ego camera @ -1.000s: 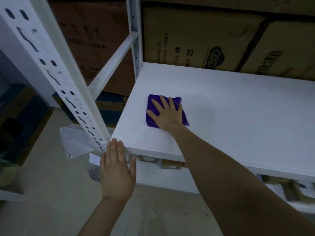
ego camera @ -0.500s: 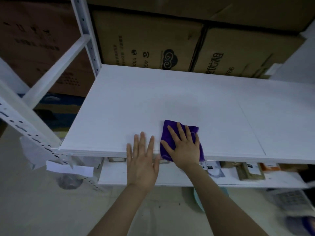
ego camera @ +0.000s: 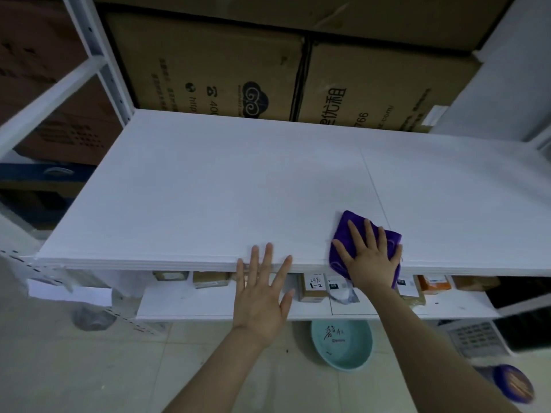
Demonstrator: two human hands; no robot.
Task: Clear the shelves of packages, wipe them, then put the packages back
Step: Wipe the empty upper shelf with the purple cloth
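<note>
A white shelf board (ego camera: 226,186) fills the middle of the view with no packages on it. My right hand (ego camera: 369,257) lies flat, fingers spread, pressing a purple cloth (ego camera: 347,226) onto the board at its front edge, right of centre. My left hand (ego camera: 262,290) is open with fingers apart, its fingertips resting on the front edge of the board to the left of the cloth. On the lower shelf (ego camera: 185,302) several small packages (ego camera: 313,286) sit in a row under the board.
Large cardboard boxes (ego camera: 208,73) stand behind the shelf. A white perforated upright (ego camera: 101,58) and a diagonal brace rise at the left. On the tiled floor lie a teal basin (ego camera: 343,342), a keyboard-like item (ego camera: 474,338) and a purple round object (ego camera: 512,384).
My right hand slid the purple cloth from the shelf's left part rightward along the front edge. My left hand followed to the right along the edge. The view shifted right.
</note>
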